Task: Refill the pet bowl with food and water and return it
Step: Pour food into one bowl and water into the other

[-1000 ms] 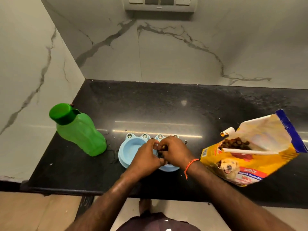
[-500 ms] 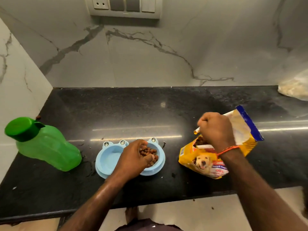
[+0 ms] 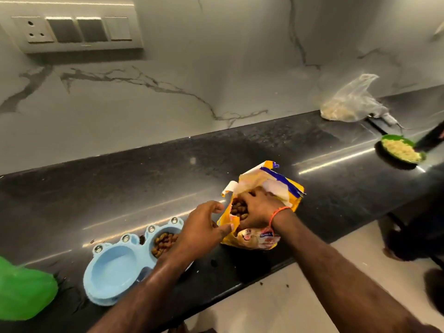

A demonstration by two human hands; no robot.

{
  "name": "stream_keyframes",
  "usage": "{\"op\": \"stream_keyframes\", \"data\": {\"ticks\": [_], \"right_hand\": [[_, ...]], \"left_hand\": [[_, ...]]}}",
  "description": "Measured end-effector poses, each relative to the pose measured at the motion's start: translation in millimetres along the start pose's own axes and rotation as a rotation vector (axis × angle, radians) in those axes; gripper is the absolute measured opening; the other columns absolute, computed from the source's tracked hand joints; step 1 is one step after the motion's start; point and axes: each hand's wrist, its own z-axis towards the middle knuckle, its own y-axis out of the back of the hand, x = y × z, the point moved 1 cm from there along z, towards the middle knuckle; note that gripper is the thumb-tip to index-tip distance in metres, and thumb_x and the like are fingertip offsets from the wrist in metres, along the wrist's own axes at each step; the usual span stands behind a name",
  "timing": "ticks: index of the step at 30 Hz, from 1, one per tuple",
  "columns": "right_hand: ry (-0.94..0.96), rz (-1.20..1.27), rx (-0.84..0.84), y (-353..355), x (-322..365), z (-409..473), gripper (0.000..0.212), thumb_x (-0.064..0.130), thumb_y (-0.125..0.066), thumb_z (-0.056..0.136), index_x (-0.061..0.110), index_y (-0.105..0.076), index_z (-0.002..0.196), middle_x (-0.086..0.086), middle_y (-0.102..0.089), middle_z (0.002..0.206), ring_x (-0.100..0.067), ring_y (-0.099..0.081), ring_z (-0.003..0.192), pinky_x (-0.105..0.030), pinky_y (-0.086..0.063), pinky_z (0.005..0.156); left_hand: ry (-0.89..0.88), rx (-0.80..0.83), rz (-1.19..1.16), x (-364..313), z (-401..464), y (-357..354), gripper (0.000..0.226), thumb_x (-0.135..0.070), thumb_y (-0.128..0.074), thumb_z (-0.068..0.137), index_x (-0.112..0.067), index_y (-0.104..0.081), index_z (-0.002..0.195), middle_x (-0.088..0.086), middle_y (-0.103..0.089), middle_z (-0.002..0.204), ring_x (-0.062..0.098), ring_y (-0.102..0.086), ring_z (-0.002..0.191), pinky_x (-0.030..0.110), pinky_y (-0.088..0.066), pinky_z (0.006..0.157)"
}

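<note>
While the right hand (image 3: 255, 210) digs into the torn mouth of a yellow dog-food bag (image 3: 262, 237), its fingers curled into the brown kibble (image 3: 237, 209) inside, the left hand (image 3: 200, 230) hovers just beside the bag's opening, fingers spread and loosely bent, gripping nothing. The light-blue frog-shaped double pet bowl (image 3: 115, 270) sits near the front edge of the black counter (image 3: 168, 179), just left of the bag; its right well holds a shallow layer of kibble, and its left well appears dry and empty, so by this view the feeding is partly done and the watering not yet begun.

The risks lie in the carry. A handful lifted across the gap between bag and bowl could shed pieces onto the counter or over the edge to the floor, where a few dark bits already lie. The bag is slumped open on its side and could slide or spill if the hand drags out against its lip. The left forearm crosses above the bowl's right well and could nudge the bowl toward the edge.

Counted: one double bowl with two wells, one food bag, one green water bottle (image 3: 24, 292) at the far left, only partly in frame, one green plate of pale food (image 3: 400, 150), one clear plastic bag (image 3: 353, 104) at the far right, one wall switch panel (image 3: 74, 32).
</note>
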Motion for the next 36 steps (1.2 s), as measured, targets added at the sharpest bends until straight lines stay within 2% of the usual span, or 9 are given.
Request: {"op": "stream_keyframes", "data": {"ticks": [6,8,12,19,23,25,28,31,36], "right_hand": [[-0.034,-0.033,0.035,-9,5,6,0.08,0.056,-0.073,0.08,0.03,-0.04,0.148,-0.018,-0.029,0.152,-0.043,-0.037,0.138,-0.052,-0.042,0.11],[-0.02,0.02,0.035,-8,7,7,0.068,0.052,-0.07,0.085,0.028,-0.046,0.145,-0.015,-0.041,0.148,-0.038,-0.044,0.135,-0.047,-0.044,0.107],[0.013,0.228,0.002,-2,2,7,0.028,0.042,-0.061,0.092,0.023,-0.072,0.109,-0.005,-0.071,0.109,-0.024,-0.065,0.101,-0.034,-0.051,0.083],[0.002,0.483,0.073,14,-14,12,0.02,0.037,-0.064,0.089,0.028,-0.077,0.102,0.001,-0.074,0.101,-0.018,-0.068,0.098,-0.038,-0.057,0.09],[-0.05,0.67,0.038,26,-26,16,0.022,0.032,-0.061,0.098,0.031,-0.074,0.116,0.003,-0.07,0.109,-0.019,-0.069,0.101,-0.043,-0.059,0.092],[-0.052,0.427,-0.112,30,-27,18,0.02,0.029,-0.058,0.098,0.034,-0.075,0.109,0.003,-0.071,0.104,-0.022,-0.072,0.094,-0.042,-0.062,0.084],[0.108,0.116,-0.257,23,-16,19,0.022,0.045,-0.065,0.092,0.03,-0.074,0.105,0.0,-0.072,0.107,-0.021,-0.066,0.098,-0.036,-0.054,0.082],[0.235,0.09,-0.194,8,-7,18,0.039,0.058,-0.067,0.086,0.03,-0.066,0.113,0.0,-0.067,0.118,-0.02,-0.06,0.107,-0.035,-0.05,0.09],[0.176,-0.011,-0.096,0,-9,17,0.07,0.07,-0.061,0.084,0.031,-0.049,0.141,-0.006,-0.045,0.148,-0.031,-0.041,0.135,-0.045,-0.037,0.111]], "left_hand": [[-0.062,0.08,0.016,-14,12,-20,0.056,-0.054,-0.078,0.07,-0.037,-0.061,0.12,-0.016,-0.063,0.122,0.01,-0.07,0.091,0.038,-0.058,0.085],[-0.069,0.09,0.005,-15,15,-21,0.055,-0.054,-0.078,0.07,-0.038,-0.061,0.12,-0.016,-0.062,0.122,0.009,-0.071,0.09,0.04,-0.059,0.085],[-0.073,0.082,-0.012,-14,18,-18,0.047,-0.051,-0.08,0.072,-0.043,-0.061,0.114,-0.016,-0.063,0.12,0.004,-0.07,0.082,0.037,-0.06,0.079],[-0.059,0.105,0.0,-9,19,-17,0.056,-0.055,-0.077,0.074,-0.041,-0.057,0.124,-0.019,-0.058,0.125,0.007,-0.07,0.091,0.039,-0.062,0.082],[-0.064,0.102,0.032,-7,18,-17,0.051,-0.053,-0.077,0.076,-0.039,-0.058,0.121,-0.018,-0.06,0.122,0.007,-0.067,0.094,0.04,-0.06,0.083],[-0.061,0.101,0.032,-5,18,-17,0.049,-0.055,-0.076,0.074,-0.043,-0.057,0.118,-0.019,-0.06,0.12,0.007,-0.068,0.09,0.04,-0.06,0.08],[-0.06,0.087,0.032,-3,18,-17,0.05,-0.057,-0.077,0.073,-0.042,-0.059,0.118,-0.02,-0.061,0.119,0.007,-0.067,0.09,0.04,-0.06,0.081],[-0.044,0.087,0.037,0,17,-14,0.05,-0.055,-0.078,0.077,-0.039,-0.06,0.121,-0.02,-0.061,0.119,0.005,-0.067,0.087,0.036,-0.059,0.08],[-0.03,0.106,0.035,4,14,-13,0.048,-0.05,-0.079,0.08,-0.037,-0.06,0.122,-0.018,-0.061,0.12,0.005,-0.066,0.088,0.03,-0.058,0.076]]}}
